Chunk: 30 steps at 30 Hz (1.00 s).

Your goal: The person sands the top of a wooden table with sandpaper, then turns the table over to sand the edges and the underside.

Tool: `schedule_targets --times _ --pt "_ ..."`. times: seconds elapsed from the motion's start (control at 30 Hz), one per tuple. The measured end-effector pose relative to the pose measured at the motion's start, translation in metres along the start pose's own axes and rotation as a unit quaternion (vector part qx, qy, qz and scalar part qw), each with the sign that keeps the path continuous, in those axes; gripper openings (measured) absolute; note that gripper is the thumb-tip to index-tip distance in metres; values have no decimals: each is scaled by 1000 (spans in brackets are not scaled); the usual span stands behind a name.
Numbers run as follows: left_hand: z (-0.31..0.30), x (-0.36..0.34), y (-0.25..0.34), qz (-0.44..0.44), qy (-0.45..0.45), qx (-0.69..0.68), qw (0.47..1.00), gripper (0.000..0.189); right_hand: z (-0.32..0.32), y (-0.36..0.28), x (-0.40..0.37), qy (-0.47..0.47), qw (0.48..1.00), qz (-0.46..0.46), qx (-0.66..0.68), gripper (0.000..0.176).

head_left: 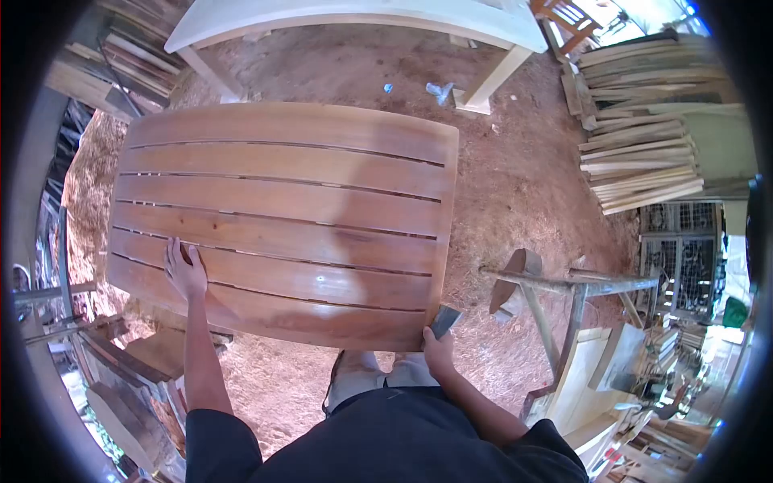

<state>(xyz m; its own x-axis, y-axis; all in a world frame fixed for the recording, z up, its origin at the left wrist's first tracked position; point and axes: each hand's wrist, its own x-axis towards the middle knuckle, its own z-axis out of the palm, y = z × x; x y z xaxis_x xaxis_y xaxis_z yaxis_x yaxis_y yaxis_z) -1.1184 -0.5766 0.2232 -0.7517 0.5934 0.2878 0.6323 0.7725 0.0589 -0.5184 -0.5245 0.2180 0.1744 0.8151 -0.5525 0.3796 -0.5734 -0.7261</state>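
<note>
In front of me is a slatted wooden tabletop (274,193), reddish brown, with narrow gaps between its boards and a framed right end. My left hand (187,272) lies flat on the slats near the left front, fingers spread and holding nothing. At the front right corner, my right hand (439,351) is closed on a small grey piece of sandpaper (446,320), held against the end edge. Part of the sandpaper is hidden by the fingers. Glare and a shadow fall across the boards.
A white-topped table (354,14) stands beyond the slatted top. Stacked wood strips (644,153) lie at the right, near a wooden trestle (564,282). More timber (129,386) sits at lower left. Blue scraps (440,92) lie on the dirt floor (515,185).
</note>
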Motion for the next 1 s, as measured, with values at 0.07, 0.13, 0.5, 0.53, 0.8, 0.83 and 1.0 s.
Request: schedule_targets --times 0.07,0.13,0.5,0.53,0.8,0.83,1.0 --pt "-1 3 1 -3 2 11 1000 55 -9 4 4 -9 987 93 128 25" --pt "-1 2 1 -5 -1 22 1000 55 -21 -32 54 -92 992 20 87 20" --pt "21 -17 13 -47 19 22 998 63 -9 33 44 -91 937 37 334 31" --pt "23 -24 16 -55 21 18 998 64 -12 42 14 -105 922 31 371 29" --pt "-17 -83 42 -14 -77 1 997 77 -63 103 -65 -125 962 113 213 34" --pt "-23 -84 42 -6 -99 1 995 79 -72 119 -54 -109 964 98 221 33" --pt "-41 -80 49 -21 -140 3 990 86 -119 91 -33 -67 958 16 279 24"
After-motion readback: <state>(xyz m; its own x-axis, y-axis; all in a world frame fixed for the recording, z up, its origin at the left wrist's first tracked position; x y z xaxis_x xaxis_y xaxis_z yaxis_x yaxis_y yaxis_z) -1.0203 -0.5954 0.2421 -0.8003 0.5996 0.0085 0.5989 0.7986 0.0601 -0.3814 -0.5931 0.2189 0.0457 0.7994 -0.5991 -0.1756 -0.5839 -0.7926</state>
